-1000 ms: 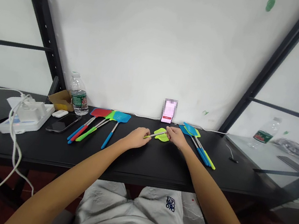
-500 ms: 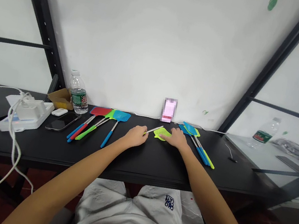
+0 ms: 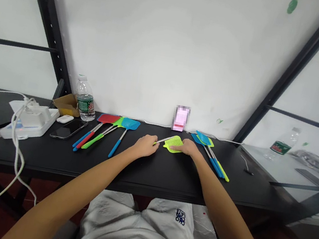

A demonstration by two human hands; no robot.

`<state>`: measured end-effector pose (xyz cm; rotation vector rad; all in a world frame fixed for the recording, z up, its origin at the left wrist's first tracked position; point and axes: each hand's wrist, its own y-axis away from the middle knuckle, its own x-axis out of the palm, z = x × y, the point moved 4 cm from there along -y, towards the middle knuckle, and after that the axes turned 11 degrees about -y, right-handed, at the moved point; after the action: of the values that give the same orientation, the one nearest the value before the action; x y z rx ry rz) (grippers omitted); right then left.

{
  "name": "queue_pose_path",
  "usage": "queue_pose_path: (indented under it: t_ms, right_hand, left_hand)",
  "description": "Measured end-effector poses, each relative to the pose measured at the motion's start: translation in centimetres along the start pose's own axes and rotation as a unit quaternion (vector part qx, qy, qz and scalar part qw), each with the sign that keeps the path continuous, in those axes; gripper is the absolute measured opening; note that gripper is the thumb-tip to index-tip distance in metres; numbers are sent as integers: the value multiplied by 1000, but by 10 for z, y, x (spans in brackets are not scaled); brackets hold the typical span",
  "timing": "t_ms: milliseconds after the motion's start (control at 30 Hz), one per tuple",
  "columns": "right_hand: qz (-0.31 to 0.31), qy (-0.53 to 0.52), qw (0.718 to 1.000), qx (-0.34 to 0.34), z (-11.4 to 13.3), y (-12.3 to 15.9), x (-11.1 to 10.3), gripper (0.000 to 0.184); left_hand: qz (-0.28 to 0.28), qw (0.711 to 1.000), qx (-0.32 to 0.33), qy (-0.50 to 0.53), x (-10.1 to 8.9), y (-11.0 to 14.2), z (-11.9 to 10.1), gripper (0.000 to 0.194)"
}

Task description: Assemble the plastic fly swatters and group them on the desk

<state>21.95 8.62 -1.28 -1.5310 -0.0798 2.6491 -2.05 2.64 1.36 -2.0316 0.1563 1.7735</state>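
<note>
My left hand (image 3: pixel 145 145) is closed round a thin silver fly swatter rod (image 3: pixel 164 139), with a little yellow-green showing at the fingers. The rod slants up to the right, its far end just by the upper left of a yellow-green perforated fly swatter head (image 3: pixel 176 141). On the head's right edge, my right hand (image 3: pixel 189 147) grips it with the thumb on top; the fingers beneath are partly hidden. The head's short neck points left, and I cannot tell whether rod and head touch.
Left of my hands lie several fly swatters, including a red one (image 3: pixel 108 118) and a blue one (image 3: pixel 130 123). More swatters (image 3: pixel 203 139) overlap on the right. A blurred phone screen (image 3: pixel 181 118) leans on the wall. A bottle (image 3: pixel 85 101), box (image 3: pixel 67 105), dark phone (image 3: pixel 69 129) and power strip (image 3: pixel 31 120) stand left.
My right hand has shifted from lying across the swatter head to gripping its right edge, and more of the head shows. My left hand keeps the rod nearly in place.
</note>
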Motion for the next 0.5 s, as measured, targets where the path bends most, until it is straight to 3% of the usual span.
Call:
queue_pose_path:
  t_ms: [67, 133, 200, 300, 500]
  right_hand:
    - [-13, -51, 999, -4, -6, -1, -2, 46]
    - [-64, -128, 990, -14, -13, -1, -8, 35]
    - [-114, -221, 968, -20, -19, -1, -14, 27]
    - [-135, -343, 929, -15, -23, 1, -20, 28]
    - [-167, -373, 912, -29, -20, 4, -27, 32]
  left_hand:
    - [3, 1000, -4, 4, -1, 0, 0, 27]
    - [4, 1000, -4, 6, -2, 0, 0, 28]
    - [7, 1000, -2, 6, -2, 0, 0, 30]
    - [14, 1000, 0, 4, -2, 0, 1, 32]
    - [17, 1000, -1, -2, 0, 0, 2, 33]
